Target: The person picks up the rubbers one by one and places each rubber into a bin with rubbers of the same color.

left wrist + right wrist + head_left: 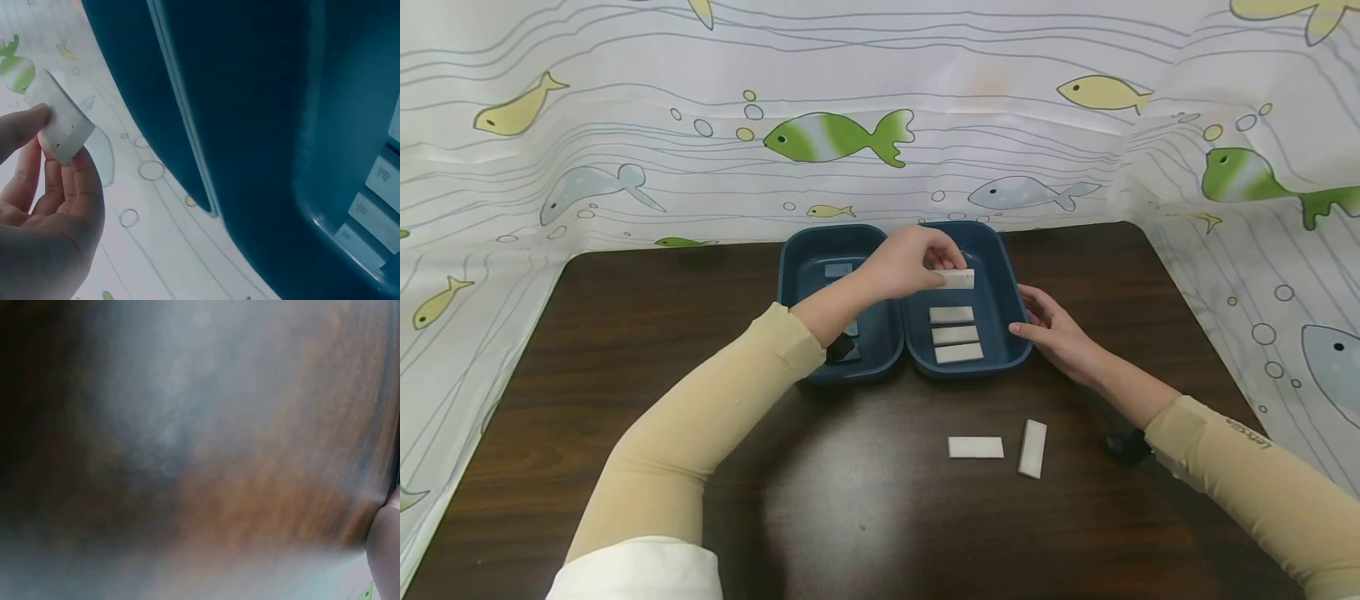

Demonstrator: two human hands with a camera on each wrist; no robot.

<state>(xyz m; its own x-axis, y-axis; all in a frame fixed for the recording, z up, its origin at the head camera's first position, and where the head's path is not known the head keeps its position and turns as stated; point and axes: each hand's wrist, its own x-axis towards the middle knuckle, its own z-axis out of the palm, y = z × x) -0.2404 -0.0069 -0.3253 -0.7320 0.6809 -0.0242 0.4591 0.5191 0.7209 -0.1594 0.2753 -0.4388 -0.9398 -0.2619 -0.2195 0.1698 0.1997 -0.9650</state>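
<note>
In the head view my left hand (906, 262) pinches a white rectangular block (957, 279) between thumb and fingers, above the right-hand blue tray (996, 250). The left wrist view shows the same block (62, 122) held at its end. Below it, several similar white blocks (955, 335) lie in a column in that tray. My right hand (1060, 333) holds the tray's right side, thumb over the rim and fingers along the outer wall. Only a bit of skin (384, 544) shows at the right wrist view's edge; the rest there is blurred.
Beside it stands a left blue tray (790, 267) with bluish pieces (838, 271), partly covered by the left forearm. Two white blocks lie on the dark wooden table (647, 333): one crosswise (975, 447), one lengthwise (1032, 448). A fish-patterned sheet (700, 192) borders the table.
</note>
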